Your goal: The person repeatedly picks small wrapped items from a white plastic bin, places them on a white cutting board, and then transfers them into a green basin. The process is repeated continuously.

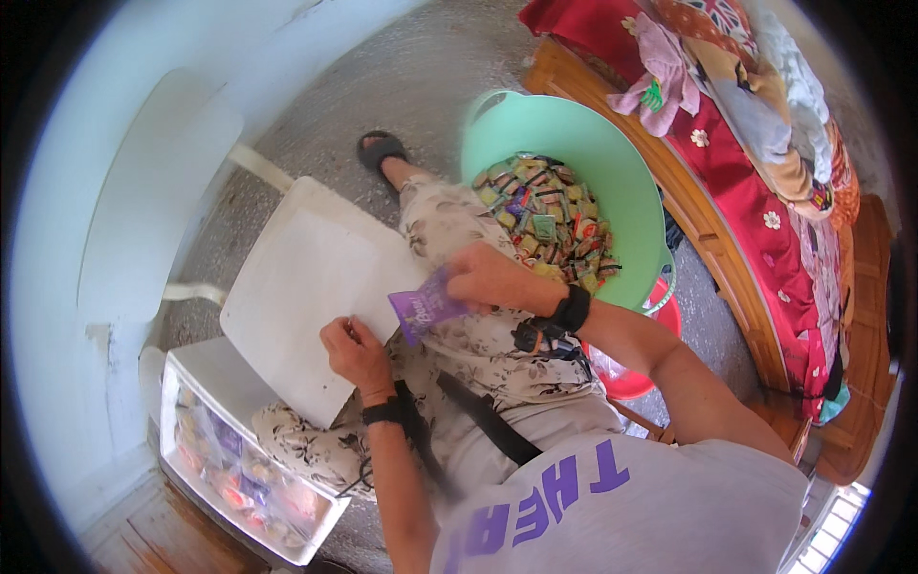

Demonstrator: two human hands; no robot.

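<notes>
In my right hand (484, 276) is a purple printed packet (423, 308), gripped at one end over my thigh. My left hand (356, 351) rests at the near edge of a white plastic chair seat (315, 258), its fingers curled; whether anything small is between them cannot be told. Beyond my right hand stands a large green plastic tub (624, 172) holding a heap of small wrapped pieces (549, 215) in mixed colours. At lower left, a white foam box (168, 423) holds clear bags (244, 481) of similar packets.
A red basin (635, 384) stands partly beneath the green tub. To the right runs a wooden bed frame (706, 237) with a red flowered cover (753, 244) and piled cloths (760, 100). The white chair back (154, 194) is near the wall at left.
</notes>
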